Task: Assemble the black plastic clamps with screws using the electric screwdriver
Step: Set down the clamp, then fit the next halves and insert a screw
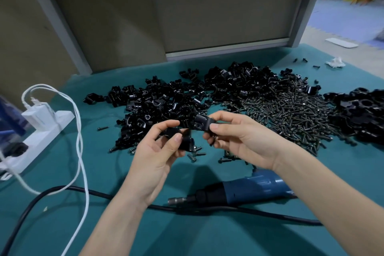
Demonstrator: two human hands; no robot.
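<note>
My left hand (154, 157) grips a black clamp half (184, 138) between thumb and fingers. My right hand (239, 137) pinches a second black clamp half (201, 123) just to the right of the first; the two pieces are close, nearly touching. Both hands hover above the green table. The blue electric screwdriver (245, 190) lies on the table under my right forearm, its tip pointing left. A big heap of loose black clamp parts (182, 93) spreads behind the hands, and a pile of dark screws (291, 110) lies to the right of it.
A pile of assembled black clamps (361, 112) sits at the far right. A white power strip (41, 131) with a charger and white cables lies at the left. A black cord (93, 192) crosses the green mat (187, 235). Grey panels stand behind the table.
</note>
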